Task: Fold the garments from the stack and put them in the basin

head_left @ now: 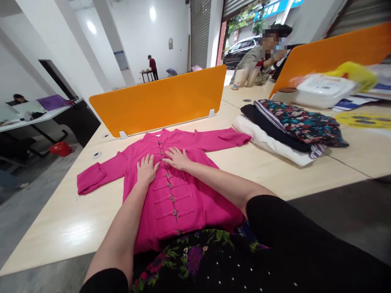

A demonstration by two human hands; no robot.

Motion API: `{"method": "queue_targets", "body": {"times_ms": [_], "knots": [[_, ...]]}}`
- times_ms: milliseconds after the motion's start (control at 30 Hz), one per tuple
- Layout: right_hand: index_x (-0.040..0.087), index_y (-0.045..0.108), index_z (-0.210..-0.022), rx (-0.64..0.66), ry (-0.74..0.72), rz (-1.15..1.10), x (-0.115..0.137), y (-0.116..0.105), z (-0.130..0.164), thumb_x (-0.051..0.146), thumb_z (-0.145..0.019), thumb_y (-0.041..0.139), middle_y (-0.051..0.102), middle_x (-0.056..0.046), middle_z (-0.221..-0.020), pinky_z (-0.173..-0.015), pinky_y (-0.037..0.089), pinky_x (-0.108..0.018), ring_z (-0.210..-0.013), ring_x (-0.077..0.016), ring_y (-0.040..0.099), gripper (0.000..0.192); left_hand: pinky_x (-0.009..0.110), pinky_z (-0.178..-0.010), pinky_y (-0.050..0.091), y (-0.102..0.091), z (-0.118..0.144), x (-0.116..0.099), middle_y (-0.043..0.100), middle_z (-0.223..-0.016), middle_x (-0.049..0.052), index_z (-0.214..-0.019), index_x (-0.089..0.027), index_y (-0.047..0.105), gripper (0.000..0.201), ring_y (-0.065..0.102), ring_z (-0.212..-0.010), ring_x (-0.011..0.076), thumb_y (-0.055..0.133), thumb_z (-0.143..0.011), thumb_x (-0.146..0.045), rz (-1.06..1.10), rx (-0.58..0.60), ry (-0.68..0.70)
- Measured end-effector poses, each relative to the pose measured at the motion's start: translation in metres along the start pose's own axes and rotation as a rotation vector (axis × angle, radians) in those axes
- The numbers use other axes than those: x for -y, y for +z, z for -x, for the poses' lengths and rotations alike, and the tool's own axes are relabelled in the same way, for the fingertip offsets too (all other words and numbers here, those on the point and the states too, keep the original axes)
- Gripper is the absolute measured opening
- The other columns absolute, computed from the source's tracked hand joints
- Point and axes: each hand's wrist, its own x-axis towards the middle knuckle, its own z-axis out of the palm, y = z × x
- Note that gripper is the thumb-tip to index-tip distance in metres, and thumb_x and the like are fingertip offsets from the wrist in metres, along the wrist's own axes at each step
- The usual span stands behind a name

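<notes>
A bright pink long-sleeved shirt (189, 191) lies spread front side up on the table, its collar toward the orange divider. A row of knotted closures with metal-looking buttons runs down its middle. My left hand (147, 169) rests flat on the chest, left of the button row, fingers spread. Just right of the buttons, my right hand (177, 158) lies flat too, its fingers stretched toward the row. Neither hand grips the cloth. Both sleeves reach out sideways, and the lower hem meets my body at the table's near edge.
A pile of folded clothes (293, 126) lies to the right, with white, dark and floral pieces. Beyond the shirt stands an orange divider (159, 101). White containers (325, 90) and paper cups (240, 77) sit farther back. A person (256, 57) sits across the table.
</notes>
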Motion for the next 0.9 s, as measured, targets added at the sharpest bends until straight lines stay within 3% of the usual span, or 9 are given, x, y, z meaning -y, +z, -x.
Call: {"method": "queue_targets", "body": {"times_ms": [100, 167, 267, 400, 533, 667, 800, 900], "knots": [[0.026, 0.035, -0.147, 0.002, -0.005, 0.066, -0.014, -0.007, 0.05, 0.065, -0.092, 0.027, 0.023, -0.009, -0.157, -0.11, 0.007, -0.066, -0.144, -0.0319, 0.013, 0.068, 0.049, -0.116, 0.017, -0.012, 0.015, -0.009, 0.031, -0.154, 0.009, -0.148, -0.019, 0.033, 0.059, 0.024, -0.142, 0.0265, 0.026, -0.096, -0.047, -0.01, -0.098, 0.094], [0.025, 0.036, -0.147, -0.01, 0.064, 0.123, -0.031, -0.01, 0.08, 0.065, -0.092, 0.03, 0.024, -0.01, -0.157, -0.11, 0.01, -0.066, -0.144, -0.033, 0.014, 0.068, 0.051, -0.117, 0.015, -0.019, 0.027, -0.018, 0.026, -0.157, 0.006, -0.149, -0.024, 0.03, 0.059, 0.017, -0.145, 0.0262, 0.028, -0.096, -0.049, -0.004, -0.086, 0.239], [0.023, 0.035, -0.147, -0.025, 0.132, 0.187, -0.059, -0.014, 0.108, 0.062, -0.092, 0.031, 0.025, -0.012, -0.156, -0.11, 0.016, -0.063, -0.144, -0.0318, 0.016, 0.068, 0.055, -0.116, 0.013, -0.019, 0.042, -0.032, 0.022, -0.158, 0.001, -0.148, -0.033, 0.029, 0.058, 0.011, -0.146, 0.0281, 0.031, -0.094, -0.054, 0.001, 0.043, 0.419], [0.023, 0.035, -0.148, -0.02, 0.089, 0.231, -0.081, -0.013, 0.125, 0.059, -0.093, 0.029, 0.027, -0.011, -0.155, -0.112, 0.015, -0.061, -0.144, -0.0294, 0.017, 0.066, 0.057, -0.115, 0.015, -0.005, 0.051, -0.041, 0.025, -0.157, 0.001, -0.147, -0.035, 0.033, 0.055, 0.016, -0.145, 0.0295, 0.028, -0.095, -0.054, -0.003, 0.185, 0.411], [0.019, 0.037, -0.146, -0.097, 0.062, 0.161, -0.098, -0.018, 0.128, 0.056, -0.094, 0.031, 0.035, -0.011, -0.152, -0.113, 0.023, -0.051, -0.142, -0.0255, 0.025, 0.065, 0.058, -0.114, 0.015, -0.001, 0.051, -0.039, 0.023, -0.158, 0.001, -0.147, -0.033, 0.033, 0.056, 0.015, -0.145, 0.0305, 0.029, -0.095, -0.054, 0.0, 0.193, 0.398], [0.01, 0.046, -0.139, -0.399, 0.335, 0.111, -0.136, -0.047, 0.113, 0.035, -0.095, 0.028, 0.049, -0.015, -0.141, -0.108, 0.034, -0.037, -0.13, -0.0221, 0.042, 0.053, 0.056, -0.112, 0.024, -0.01, 0.041, -0.041, 0.031, -0.154, 0.004, -0.143, -0.03, 0.04, 0.055, 0.025, -0.142, 0.0278, 0.028, -0.095, -0.053, 0.041, 0.177, 0.374], [0.008, 0.052, -0.132, -0.524, 0.48, 0.235, -0.181, -0.075, 0.088, 0.022, -0.087, 0.043, 0.048, -0.019, -0.138, -0.103, 0.036, -0.041, -0.127, -0.0296, 0.042, 0.048, 0.048, -0.114, 0.025, -0.013, 0.013, -0.05, 0.032, -0.154, 0.007, -0.141, -0.024, 0.044, 0.054, 0.029, -0.141, 0.0253, 0.025, -0.096, -0.048, 0.051, -0.009, 0.32], [0.01, 0.057, -0.125, -0.577, 0.571, 0.137, -0.206, -0.083, 0.073, 0.019, -0.082, 0.054, 0.047, -0.021, -0.138, -0.1, 0.036, -0.048, -0.126, -0.0357, 0.04, 0.045, 0.058, -0.113, 0.022, -0.004, -0.01, -0.054, 0.024, -0.157, 0.005, -0.146, -0.028, 0.037, 0.059, 0.018, -0.144, 0.0325, 0.029, -0.094, -0.055, 0.033, 0.027, 0.293]]}}
